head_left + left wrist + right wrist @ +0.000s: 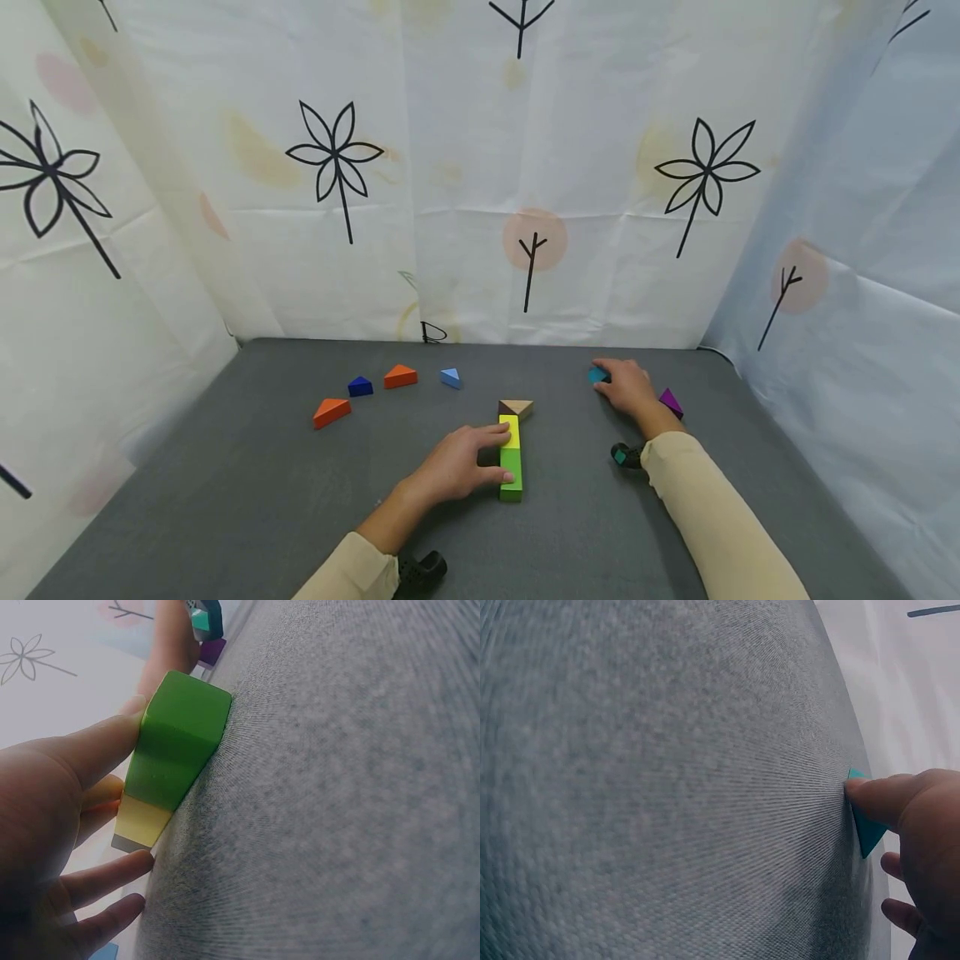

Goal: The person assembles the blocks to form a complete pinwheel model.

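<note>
Blocks [511,467] on grey table [300,508], printed curtain [450,175] behind.

Left hand [459,462] nearer, thumb [491,476] held apart from fingers [491,435]; right hand [628,387] farther out, arm [716,517] extended, fingers bent.

Lower centre: a yellow block [513,436] and green block [512,463]; right of centre, a teal triangular block [597,375]. Across the top, a white backdrop [457,108] bears black line-drawn flowers [335,154] (and pinkish circles [553,229]).
</note>
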A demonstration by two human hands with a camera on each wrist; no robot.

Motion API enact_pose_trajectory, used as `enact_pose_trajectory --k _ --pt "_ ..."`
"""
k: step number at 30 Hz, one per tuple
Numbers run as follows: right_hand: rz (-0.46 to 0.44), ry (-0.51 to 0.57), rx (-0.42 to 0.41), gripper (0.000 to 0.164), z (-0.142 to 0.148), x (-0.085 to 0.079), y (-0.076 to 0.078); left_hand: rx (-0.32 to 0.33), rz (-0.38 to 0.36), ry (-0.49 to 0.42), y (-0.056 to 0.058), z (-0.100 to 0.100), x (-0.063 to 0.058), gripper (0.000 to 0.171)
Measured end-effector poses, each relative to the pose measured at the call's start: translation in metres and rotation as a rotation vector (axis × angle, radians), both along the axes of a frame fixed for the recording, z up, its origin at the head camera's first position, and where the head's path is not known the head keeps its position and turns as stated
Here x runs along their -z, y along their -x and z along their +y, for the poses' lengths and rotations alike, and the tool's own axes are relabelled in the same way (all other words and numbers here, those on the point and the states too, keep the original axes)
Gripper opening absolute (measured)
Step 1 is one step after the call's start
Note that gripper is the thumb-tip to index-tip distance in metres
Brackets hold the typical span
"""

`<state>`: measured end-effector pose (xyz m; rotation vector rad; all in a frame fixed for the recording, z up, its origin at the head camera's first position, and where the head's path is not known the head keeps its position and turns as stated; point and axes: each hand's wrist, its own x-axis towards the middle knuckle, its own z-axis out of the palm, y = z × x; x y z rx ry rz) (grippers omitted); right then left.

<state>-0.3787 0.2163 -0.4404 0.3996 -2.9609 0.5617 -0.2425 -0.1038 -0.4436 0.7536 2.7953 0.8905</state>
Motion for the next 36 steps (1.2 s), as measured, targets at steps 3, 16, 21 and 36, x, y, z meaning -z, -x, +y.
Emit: enact_pose_trajectory --k 3,16,21,36 --pt "0.009 -0.026 -0.005 0.045 0.0 -0.002 0.0 0.0 0.003 -0.004 -0.001 0.0 0.0 0.063" --pt "0.042 -0.055 -0.03 0.04 0.0 -0.008 -0.003 -0.001 0.012 -0.004 -0.001 0.0 0.0 0.064" --pt "0.073 -0.027 -0.054 0.037 -0.002 -0.011 -0.002 -0.006 0.015 0.0 -0.001 0.0 0.0 0.064" --pt "0.091 0.108 -0.117 0.039 -0.029 -0.019 -0.005 0.0 0.004 0.002 0.0 0.0 0.0 0.064"
